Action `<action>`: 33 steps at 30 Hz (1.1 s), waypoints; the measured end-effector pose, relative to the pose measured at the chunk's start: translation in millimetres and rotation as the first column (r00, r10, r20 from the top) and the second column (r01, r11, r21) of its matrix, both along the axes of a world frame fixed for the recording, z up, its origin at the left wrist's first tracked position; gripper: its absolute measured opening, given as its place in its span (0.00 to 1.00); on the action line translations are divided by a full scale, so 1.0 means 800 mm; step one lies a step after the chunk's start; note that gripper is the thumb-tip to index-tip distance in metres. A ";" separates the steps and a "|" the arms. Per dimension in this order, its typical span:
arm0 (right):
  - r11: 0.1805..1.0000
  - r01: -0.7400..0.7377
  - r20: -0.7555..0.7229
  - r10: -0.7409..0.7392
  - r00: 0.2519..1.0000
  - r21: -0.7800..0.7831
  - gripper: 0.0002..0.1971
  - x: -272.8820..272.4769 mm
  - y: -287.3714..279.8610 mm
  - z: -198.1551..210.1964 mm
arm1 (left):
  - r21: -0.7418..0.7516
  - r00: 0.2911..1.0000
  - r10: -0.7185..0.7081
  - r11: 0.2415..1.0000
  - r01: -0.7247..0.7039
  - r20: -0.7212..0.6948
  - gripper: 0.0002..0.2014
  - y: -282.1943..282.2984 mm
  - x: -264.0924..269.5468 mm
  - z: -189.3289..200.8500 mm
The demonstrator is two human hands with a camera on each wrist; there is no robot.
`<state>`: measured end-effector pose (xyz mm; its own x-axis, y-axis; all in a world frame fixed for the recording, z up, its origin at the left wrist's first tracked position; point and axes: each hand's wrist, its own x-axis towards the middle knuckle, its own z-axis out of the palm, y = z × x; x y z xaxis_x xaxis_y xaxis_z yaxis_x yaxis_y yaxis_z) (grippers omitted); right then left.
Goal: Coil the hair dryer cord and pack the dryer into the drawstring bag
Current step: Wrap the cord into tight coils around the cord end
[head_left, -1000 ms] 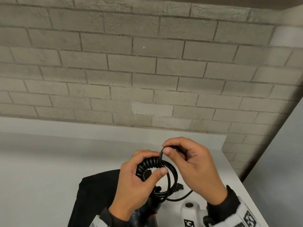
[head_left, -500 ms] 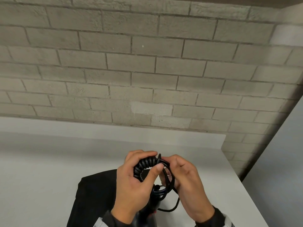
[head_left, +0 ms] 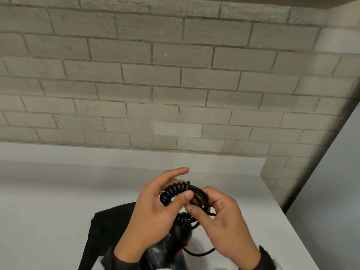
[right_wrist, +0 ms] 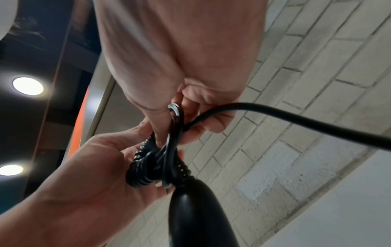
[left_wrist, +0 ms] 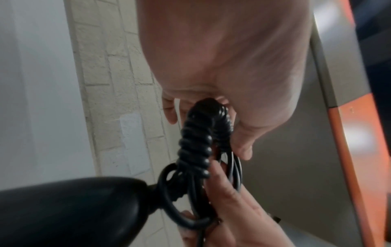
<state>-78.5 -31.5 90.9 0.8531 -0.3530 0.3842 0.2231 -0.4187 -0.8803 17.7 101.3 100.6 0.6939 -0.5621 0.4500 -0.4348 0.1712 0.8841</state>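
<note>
My left hand (head_left: 155,207) grips the black spiral part of the cord (head_left: 176,191), thumb pressed on the coil, index finger raised. My right hand (head_left: 220,221) pinches the smooth cord loops (head_left: 202,197) against that coil. The black hair dryer (head_left: 171,248) hangs below the hands by its handle (left_wrist: 63,208) (right_wrist: 196,208). A loose stretch of cord (right_wrist: 296,115) (head_left: 200,253) runs off from my right hand. The black drawstring bag (head_left: 109,225) lies flat on the white table under my left arm.
A white table (head_left: 58,201) runs to a brick wall (head_left: 175,84) behind. The table's right edge (head_left: 292,221) drops off beside my right hand, with a pale panel (head_left: 331,191) beyond.
My right hand has come down from the top of the coil to its right side, laying another loop of cord. My left index finger has lifted off the coil.
</note>
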 end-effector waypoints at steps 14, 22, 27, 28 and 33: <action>0.591 0.623 0.418 -0.462 0.782 -0.512 0.09 0.008 0.025 -0.032 | -0.092 0.987 0.159 0.982 -0.162 -0.033 0.13 -0.015 -0.012 -0.008; 0.843 0.465 -0.007 -0.485 0.874 -0.272 0.10 0.005 0.045 -0.023 | -0.097 0.969 0.222 0.972 -0.212 0.110 0.11 -0.018 -0.005 -0.027; 0.760 0.061 -0.212 0.102 0.972 0.647 0.23 -0.007 0.025 0.024 | -0.100 0.912 0.280 0.960 -0.261 0.301 0.10 -0.016 0.000 -0.029; 0.728 0.028 -0.184 0.136 0.973 0.685 0.21 -0.009 0.022 0.027 | -0.099 0.906 0.285 0.958 -0.268 0.312 0.10 -0.016 0.001 -0.030; 0.952 0.301 -0.110 -0.293 0.950 0.056 0.05 -0.015 0.038 0.002 | -0.125 0.906 0.332 0.943 -0.309 0.263 0.12 -0.018 0.007 -0.030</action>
